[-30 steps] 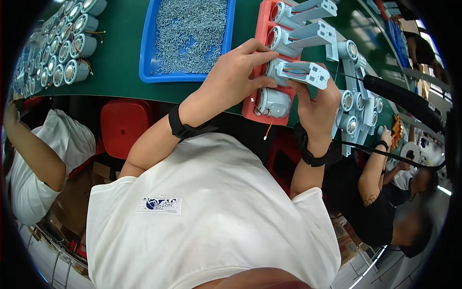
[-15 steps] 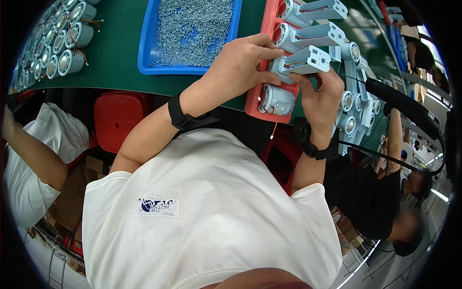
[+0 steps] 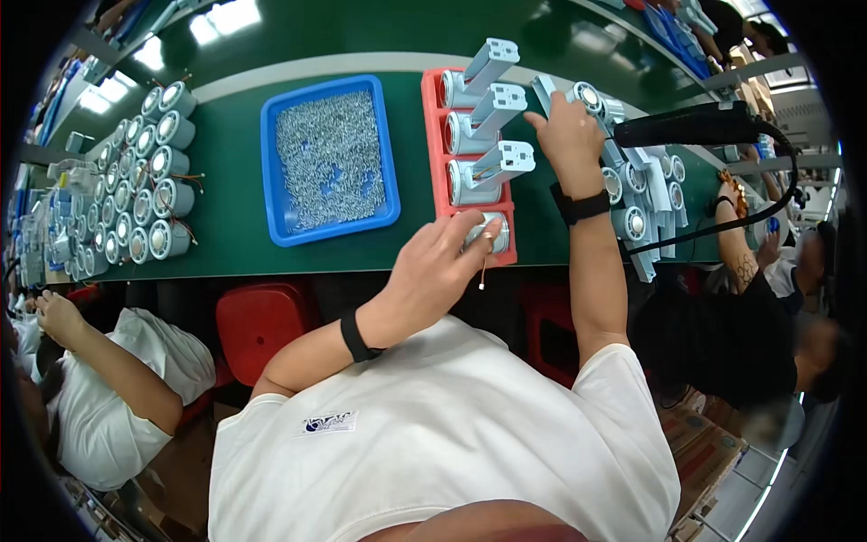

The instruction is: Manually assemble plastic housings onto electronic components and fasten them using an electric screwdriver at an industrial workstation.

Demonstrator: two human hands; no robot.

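A red tray (image 3: 437,144) holds a column of pale blue cylindrical housings. Three of them, such as the third housing (image 3: 470,183), carry brackets (image 3: 516,155) sticking out to the right. In the nearest slot sits a housing without a bracket (image 3: 497,237), its thin wires and small white plug hanging over the tray's front edge. My left hand (image 3: 433,262) is closed round that housing, fingers and thumb on its top. Beyond the tray's right side, my right hand (image 3: 571,140) reaches with thumb spread from the fingers, beside a loose pale blue bracket (image 3: 543,93). Its fingertips are partly hidden.
Left of the tray, a blue bin (image 3: 395,181) holds many small screws (image 3: 330,149). Rows of housings (image 3: 140,208) stand further left. More brackets and housings (image 3: 637,181) lie at right, beneath a black cable (image 3: 759,217) and a black handheld tool (image 3: 682,126). People sit on both sides.
My right hand has left the third housing and moved away to the loose bracket. My left hand has come nearer, from that housing to the nearest one. The view has shifted, showing more table.
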